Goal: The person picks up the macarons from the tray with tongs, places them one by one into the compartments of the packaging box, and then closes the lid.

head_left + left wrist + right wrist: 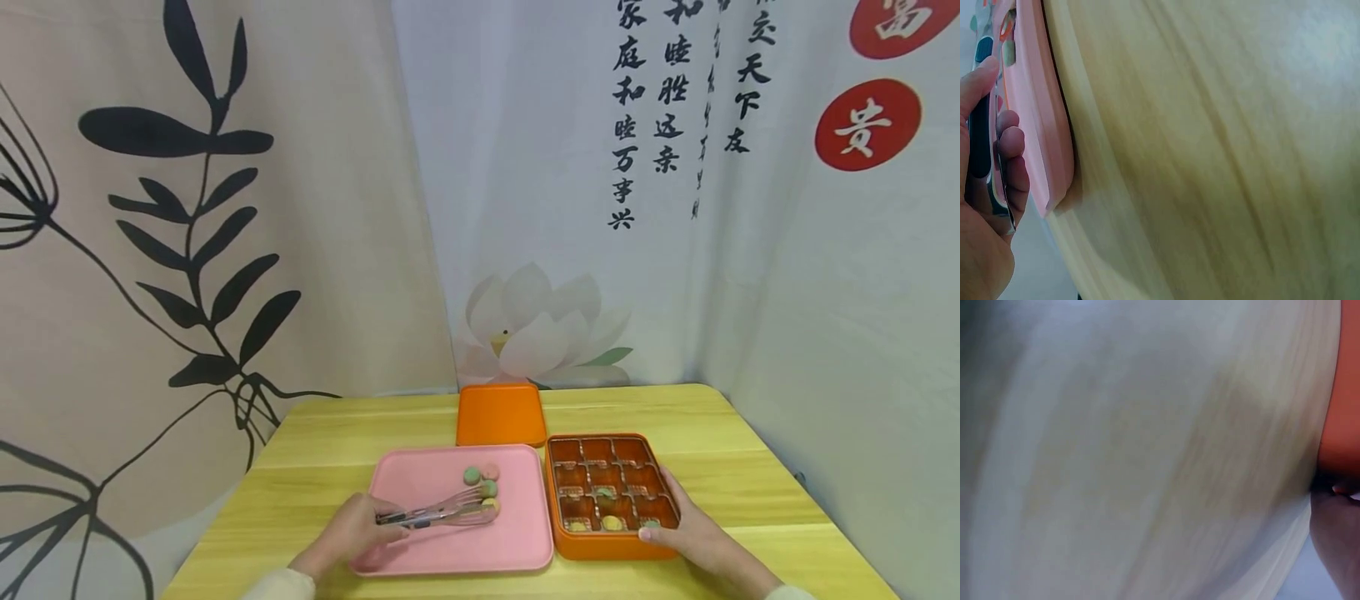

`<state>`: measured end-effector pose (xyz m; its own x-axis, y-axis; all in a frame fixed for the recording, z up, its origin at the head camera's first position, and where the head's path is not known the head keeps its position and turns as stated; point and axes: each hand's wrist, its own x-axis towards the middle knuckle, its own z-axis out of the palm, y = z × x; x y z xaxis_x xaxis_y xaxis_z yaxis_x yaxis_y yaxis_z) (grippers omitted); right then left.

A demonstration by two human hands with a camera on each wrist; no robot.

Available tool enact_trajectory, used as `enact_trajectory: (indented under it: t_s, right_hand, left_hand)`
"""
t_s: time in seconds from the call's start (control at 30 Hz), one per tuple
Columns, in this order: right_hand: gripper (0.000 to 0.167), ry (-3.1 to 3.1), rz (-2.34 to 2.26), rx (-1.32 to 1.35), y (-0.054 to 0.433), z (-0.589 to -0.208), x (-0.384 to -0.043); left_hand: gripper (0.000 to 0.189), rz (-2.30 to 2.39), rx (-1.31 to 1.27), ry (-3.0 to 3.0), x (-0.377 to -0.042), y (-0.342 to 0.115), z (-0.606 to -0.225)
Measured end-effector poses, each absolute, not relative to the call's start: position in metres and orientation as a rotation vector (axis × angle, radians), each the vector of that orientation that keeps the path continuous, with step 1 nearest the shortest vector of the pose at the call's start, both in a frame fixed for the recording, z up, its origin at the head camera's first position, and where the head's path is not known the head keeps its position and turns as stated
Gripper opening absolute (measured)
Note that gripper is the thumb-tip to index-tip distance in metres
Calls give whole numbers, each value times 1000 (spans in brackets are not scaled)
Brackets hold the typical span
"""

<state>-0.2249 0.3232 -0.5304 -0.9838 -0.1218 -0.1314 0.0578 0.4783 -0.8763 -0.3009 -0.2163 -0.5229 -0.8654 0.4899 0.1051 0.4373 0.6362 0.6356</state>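
My left hand [358, 527] grips a pair of metal tongs [438, 512] with dark handle grips [980, 125], low over the pink tray [517, 554]. The far ends of the tongs lie around a green piece [489, 489] and a yellow piece [491, 505], small and round like macarons. Just behind them are another green piece [472, 476] and a pink one [491, 472]. My right hand [686, 521] holds the orange box [592, 546] at its front right corner, thumb over the rim. Several yellow and green pieces [612, 523] sit in the box's nearer compartments.
An orange lid [501, 415] lies flat behind the tray, close to the box's back left corner. Everything stands on a yellow wood-grain table [637, 408]. A printed curtain [525, 208] hangs behind the table's back edge.
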Motion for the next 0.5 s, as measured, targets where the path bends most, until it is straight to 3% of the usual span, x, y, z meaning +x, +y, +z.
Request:
enact_trajectory:
  t_s: [0.5]
  right_hand:
    - [112,2556,-1527,-92,321,-526,-220]
  left_hand:
    - [12,1088,814,2761,-297,-211,-523]
